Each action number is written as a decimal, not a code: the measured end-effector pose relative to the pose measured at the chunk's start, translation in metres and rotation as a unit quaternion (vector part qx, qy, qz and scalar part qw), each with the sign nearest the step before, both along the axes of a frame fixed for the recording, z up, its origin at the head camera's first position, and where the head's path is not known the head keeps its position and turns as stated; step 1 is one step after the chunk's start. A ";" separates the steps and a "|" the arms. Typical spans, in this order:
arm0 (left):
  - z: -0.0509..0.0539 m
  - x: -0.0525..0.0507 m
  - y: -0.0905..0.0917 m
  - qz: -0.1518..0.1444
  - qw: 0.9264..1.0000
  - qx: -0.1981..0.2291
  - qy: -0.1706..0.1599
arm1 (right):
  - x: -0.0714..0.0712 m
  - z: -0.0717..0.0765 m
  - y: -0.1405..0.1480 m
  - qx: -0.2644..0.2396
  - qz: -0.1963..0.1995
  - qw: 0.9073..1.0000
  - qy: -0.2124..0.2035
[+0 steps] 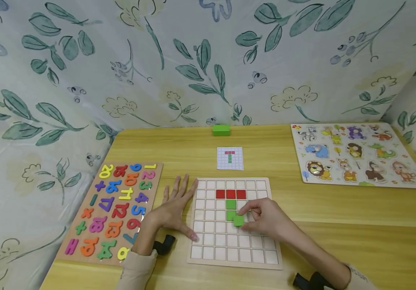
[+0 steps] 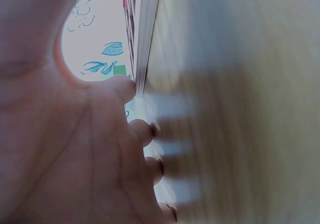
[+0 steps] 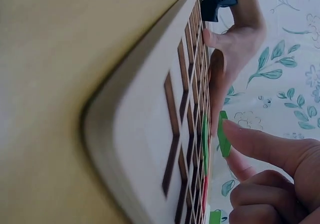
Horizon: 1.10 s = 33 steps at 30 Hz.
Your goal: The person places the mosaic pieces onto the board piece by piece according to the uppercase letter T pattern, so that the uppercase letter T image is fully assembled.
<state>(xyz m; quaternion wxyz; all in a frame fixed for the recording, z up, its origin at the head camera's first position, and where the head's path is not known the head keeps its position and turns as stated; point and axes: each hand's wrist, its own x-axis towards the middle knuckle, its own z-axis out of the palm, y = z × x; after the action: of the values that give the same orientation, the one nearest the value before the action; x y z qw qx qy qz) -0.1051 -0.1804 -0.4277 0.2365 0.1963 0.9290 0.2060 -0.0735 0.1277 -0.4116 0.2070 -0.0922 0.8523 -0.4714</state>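
Note:
My right hand [image 1: 265, 219] pinches a green square tile [image 1: 238, 221] between thumb and forefinger. In the right wrist view the tile [image 3: 224, 136] is held tilted, just off the wooden grid board [image 1: 234, 265]. Three red tiles [image 1: 231, 194] sit side by side in an upper row of the board. Below the middle one come two green tiles [image 1: 231, 204], the lower partly covered by the held tile. My left hand [image 1: 171, 209] spreads its fingers along the board's left edge, thumb at the lower left and forefinger at the upper left corner; the left wrist view shows its palm.
Behind the board lies a small card [image 1: 237, 166] printed with a red and green T. A green block [image 1: 221, 130] stands at the table's back edge. A number puzzle board [image 1: 160, 171] lies at left, an animal puzzle board [image 1: 296, 139] at back right. Patterned fabric [image 1: 208, 24] hangs behind.

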 end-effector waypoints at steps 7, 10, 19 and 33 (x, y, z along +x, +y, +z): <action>0.001 0.000 0.000 -0.001 1.000 -0.007 0.000 | 0.003 -0.003 -0.011 0.012 0.011 1.000 0.007; 0.001 0.000 0.000 -0.002 1.000 -0.008 0.001 | 0.005 -0.004 -0.015 0.022 0.008 1.000 0.004; 0.001 0.000 0.000 -0.003 1.000 -0.009 0.000 | 0.011 -0.003 -0.023 0.051 -0.010 0.999 0.009; -0.001 -0.001 0.000 -0.002 1.000 -0.004 0.004 | 0.014 -0.004 -0.027 0.087 0.006 0.995 0.053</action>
<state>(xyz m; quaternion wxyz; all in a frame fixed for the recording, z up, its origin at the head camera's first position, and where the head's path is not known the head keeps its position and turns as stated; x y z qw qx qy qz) -0.1058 -0.1806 -0.4284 0.2339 0.1984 0.9303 0.2010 -0.0596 0.1009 -0.4154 0.1718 -0.1037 0.8992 -0.3888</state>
